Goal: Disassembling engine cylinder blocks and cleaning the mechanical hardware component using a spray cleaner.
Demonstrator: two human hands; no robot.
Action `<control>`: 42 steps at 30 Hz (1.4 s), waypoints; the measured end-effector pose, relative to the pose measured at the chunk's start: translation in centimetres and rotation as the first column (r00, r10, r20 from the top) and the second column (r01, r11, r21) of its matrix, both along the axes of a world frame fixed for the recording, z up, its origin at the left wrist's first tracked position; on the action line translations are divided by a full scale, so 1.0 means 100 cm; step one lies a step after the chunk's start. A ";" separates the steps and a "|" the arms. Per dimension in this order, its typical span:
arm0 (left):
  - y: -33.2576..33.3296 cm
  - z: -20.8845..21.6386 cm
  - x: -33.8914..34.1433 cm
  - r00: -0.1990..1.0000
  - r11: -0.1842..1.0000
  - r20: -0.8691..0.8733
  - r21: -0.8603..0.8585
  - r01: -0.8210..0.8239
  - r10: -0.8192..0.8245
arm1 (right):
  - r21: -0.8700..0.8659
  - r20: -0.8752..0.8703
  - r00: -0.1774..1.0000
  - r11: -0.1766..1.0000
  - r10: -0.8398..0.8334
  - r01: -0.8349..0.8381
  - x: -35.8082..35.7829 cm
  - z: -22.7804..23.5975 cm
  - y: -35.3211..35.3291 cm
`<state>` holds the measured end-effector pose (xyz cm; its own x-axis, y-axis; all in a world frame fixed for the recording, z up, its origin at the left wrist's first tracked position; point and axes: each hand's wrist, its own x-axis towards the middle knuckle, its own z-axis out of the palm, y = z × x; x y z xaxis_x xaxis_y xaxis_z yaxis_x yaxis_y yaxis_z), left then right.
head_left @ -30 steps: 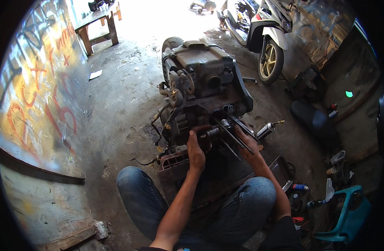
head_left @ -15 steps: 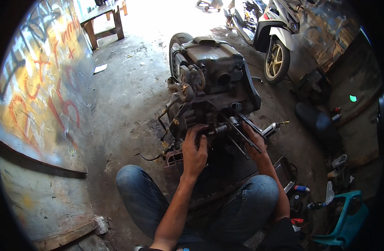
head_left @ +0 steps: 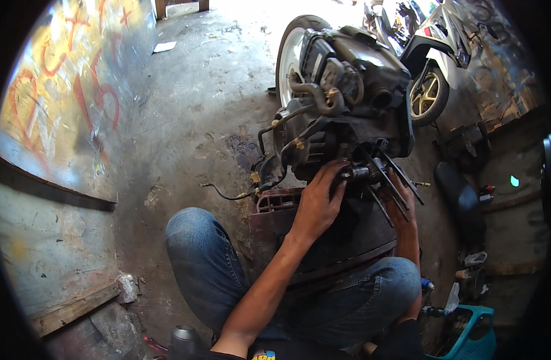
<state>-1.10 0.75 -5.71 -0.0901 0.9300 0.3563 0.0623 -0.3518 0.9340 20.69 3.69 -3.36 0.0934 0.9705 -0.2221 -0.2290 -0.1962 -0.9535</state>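
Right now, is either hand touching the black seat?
No, the left hand and right hand are at the engine, away from the seat.

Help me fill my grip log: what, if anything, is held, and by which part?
It cannot be told: the left hand curls beside the metal cylinder, contact unclear; the right hand is partly hidden behind long metal rods.

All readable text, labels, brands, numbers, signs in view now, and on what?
Left wall: large red hand-painted letters and crosses, partly legible; wording not transcribed.
Dark shirt: bright print, cut off by the lower edge; not transcribed.
White scooter: any markings too small to read.
Engine: no legible lettering.
Blue container: any label too small to read.
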 end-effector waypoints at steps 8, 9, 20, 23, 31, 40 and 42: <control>0.008 -0.014 -0.002 0.999 0.998 0.045 0.069 0.000 -0.003 | -0.136 0.272 0.941 0.976 0.204 -0.172 -0.004 0.046 0.013; 0.009 -0.017 -0.003 1.000 0.996 0.014 0.090 -0.014 0.013 | -0.197 0.274 0.948 0.974 0.161 -0.109 -0.008 0.047 0.012; 0.008 -0.020 0.005 0.980 1.000 0.199 -0.004 -0.010 0.011 | -0.267 0.266 0.924 0.942 0.274 -0.203 0.007 0.053 0.018; 0.008 -0.021 0.005 0.977 1.000 0.214 -0.027 -0.002 0.008 | -0.326 0.329 0.920 0.940 0.212 -0.100 0.004 0.056 0.018; 0.009 -0.021 0.003 0.974 0.998 0.226 -0.056 0.033 -0.020 | -0.278 0.560 0.796 0.957 0.232 -0.083 -0.005 0.061 0.018; 0.009 -0.024 0.005 0.973 0.999 0.232 -0.043 0.024 -0.013 | -0.255 0.625 0.728 0.955 0.281 -0.149 0.008 0.055 0.008; 0.008 -0.024 0.006 0.971 0.998 0.238 -0.056 0.030 -0.016 | -0.235 0.674 0.690 0.962 0.265 -0.139 0.019 0.050 0.005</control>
<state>-0.53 1.56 -8.08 -0.1434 0.9515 0.2723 -0.1709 -0.2948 0.9401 22.58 4.21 1.62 0.0870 0.9431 -0.3210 0.5469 -0.3145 -0.7759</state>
